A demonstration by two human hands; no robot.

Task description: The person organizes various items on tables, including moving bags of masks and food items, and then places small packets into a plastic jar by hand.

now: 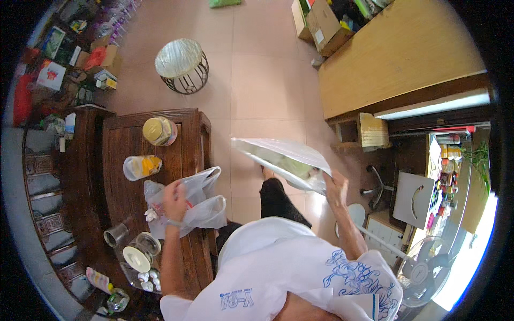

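Note:
My right hand (336, 185) grips the edge of a white plastic packet (289, 160) with something pale green showing at its side, held up over the tiled floor. On the left, my left hand (175, 200), slightly blurred, is over a translucent plastic carrier bag (204, 212) lying at the edge of a dark wooden table (176, 156); whether its fingers hold the bag is unclear. A crumpled white tissue (151, 215) lies by the bag. Farther along the table are a clear container with yellow contents (142, 167) and a jar with a yellow lid (160, 131).
Glass jars, one with a cream lid (137, 259), stand at the table's near left. Beyond the table is a round stool (180, 60). A wooden desk (401, 60) and cardboard box (327, 28) are at upper right; a fan (419, 273) stands lower right.

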